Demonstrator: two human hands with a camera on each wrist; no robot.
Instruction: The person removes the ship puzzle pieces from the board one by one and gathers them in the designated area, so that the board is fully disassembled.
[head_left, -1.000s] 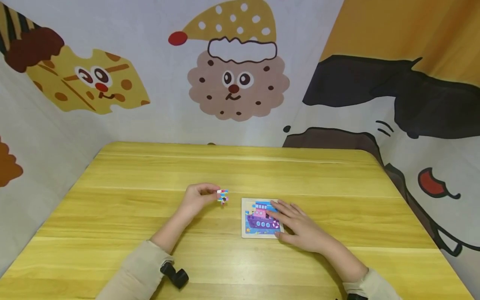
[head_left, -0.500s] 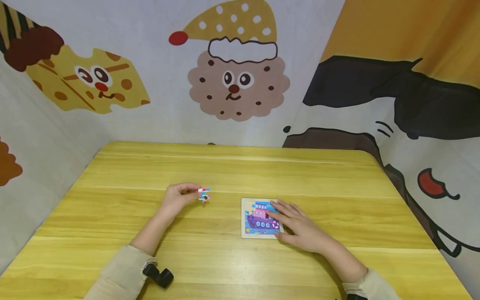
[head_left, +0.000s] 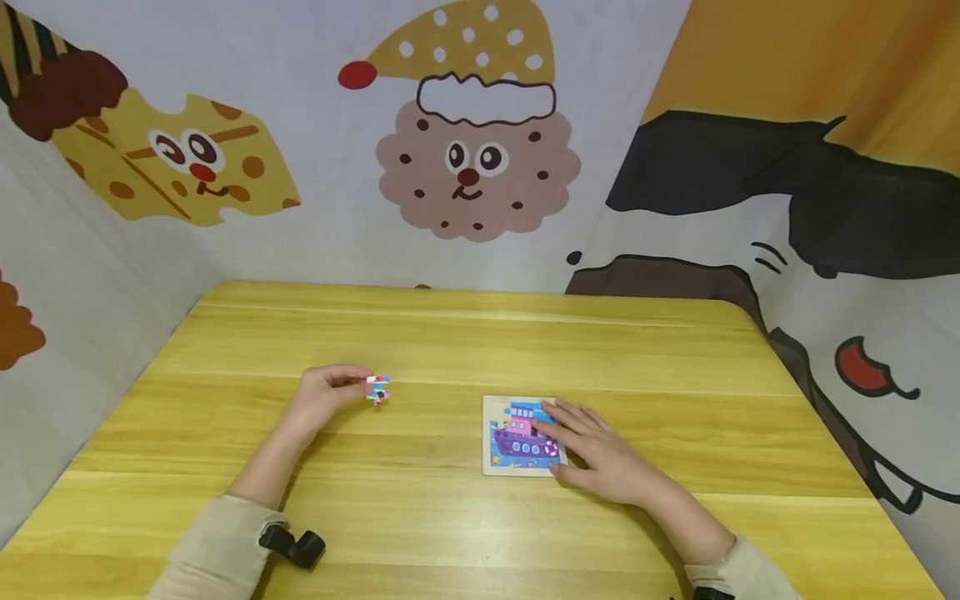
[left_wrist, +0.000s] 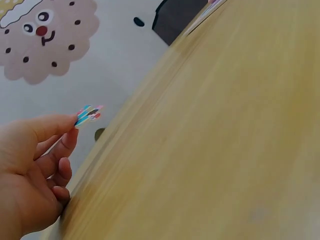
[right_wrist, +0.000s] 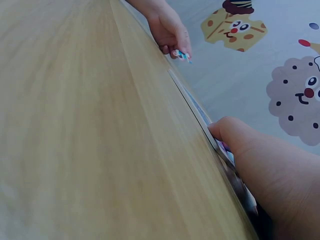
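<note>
1. The left hand (head_left: 324, 392) sits left of the tabletop's middle, thumb and forefinger pinching a small puzzle piece (head_left: 378, 388) striped in blue, white and pink. In the left wrist view the piece (left_wrist: 89, 114) is held just clear of the wood, the other fingers (left_wrist: 59, 176) loosely curled beneath it.
2. The step in hand looks like taking pieces out of the puzzle and setting them aside. As I judge it, the next move calls for lowering the piece flat onto bare wood and easing the pinch open, without letting it tip on edge.
3. The puzzle board (head_left: 522, 435) lies right of the middle, well apart from the held piece. It shows a pink and purple boat on blue, with its pale frame bare along the left side.
4. The right hand (head_left: 600, 454) lies over the board's right part with fingers nearly straight, pressing it down rather than gripping; the right wrist view shows a fingertip (right_wrist: 226, 131) on the board's edge.
5. The table (head_left: 465, 333) gives open wood on every side: a broad band toward the far edge, clear room out to the left edge, and a strip along the near edge broken only by both sleeves. The rounded far corners stand close to the cartoon-printed backdrop (head_left: 472, 158).
</note>
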